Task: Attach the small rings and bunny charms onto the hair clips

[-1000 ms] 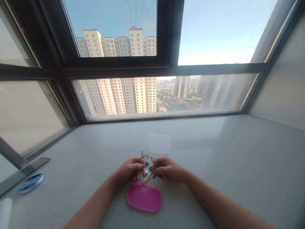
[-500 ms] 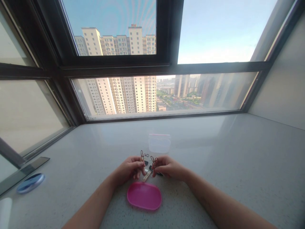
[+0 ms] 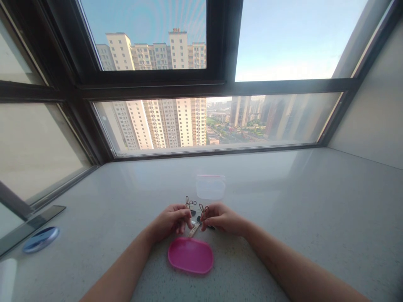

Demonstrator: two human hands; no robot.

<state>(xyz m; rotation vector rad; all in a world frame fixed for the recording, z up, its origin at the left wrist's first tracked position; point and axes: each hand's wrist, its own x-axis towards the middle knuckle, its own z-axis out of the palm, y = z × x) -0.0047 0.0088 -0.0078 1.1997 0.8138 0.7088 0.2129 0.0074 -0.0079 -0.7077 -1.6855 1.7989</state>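
Head view, from where I stand:

1. At far left, a blue oval object [image 3: 40, 240] lies on the pale counter [image 3: 315, 226], near the window frame.
2. The left hand [image 3: 178, 217] has thumb and forefinger pinched narrow on a brown looped piece [image 3: 188, 204], whose loops rise above the fingertips.
3. A pink tray [image 3: 190, 256] sits on the counter, nearer the person than both hands.
4. A pale, slim clip [image 3: 194, 230] lies slantwise between the hands, one end by the tray's far rim; I can't tell whether they touch.
5. A clear bag [image 3: 210, 187] lies flat beyond the hands.
6. The right hand [image 3: 218, 218] pinches a second looped piece [image 3: 203, 209], close beside the first, its loops upward.
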